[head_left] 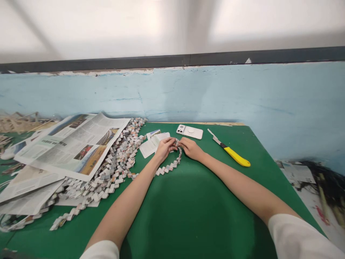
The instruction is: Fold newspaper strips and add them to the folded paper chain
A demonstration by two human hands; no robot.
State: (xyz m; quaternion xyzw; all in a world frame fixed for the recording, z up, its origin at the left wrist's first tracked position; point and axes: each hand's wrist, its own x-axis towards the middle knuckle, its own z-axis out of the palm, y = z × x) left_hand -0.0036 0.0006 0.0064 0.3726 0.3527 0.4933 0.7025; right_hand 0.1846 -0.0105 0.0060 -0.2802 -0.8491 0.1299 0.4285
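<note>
A zigzag chain of folded newspaper (167, 168) curves over the green table and rises to its end between my hands. My left hand (165, 148) is closed on that end, fingertips pinching it. Close beside it, my right hand (191, 147) pinches the same end from the right; its fingertips are partly hidden. Behind my left hand lie several cut paper pieces (148, 146). To the left, a big heap of the same folded chain (118, 165) spreads out, and the chain in my hands runs toward it behind my left forearm.
Newspaper sheets (72, 151) cover part of the heap on the left. A white phone (189, 131) lies just behind my hands. Right of it rests a knife with a yellow handle (236, 156). The green table (199, 216) meets a pale blue wall (215, 93). Dark clutter (330, 183) sits beyond the right edge.
</note>
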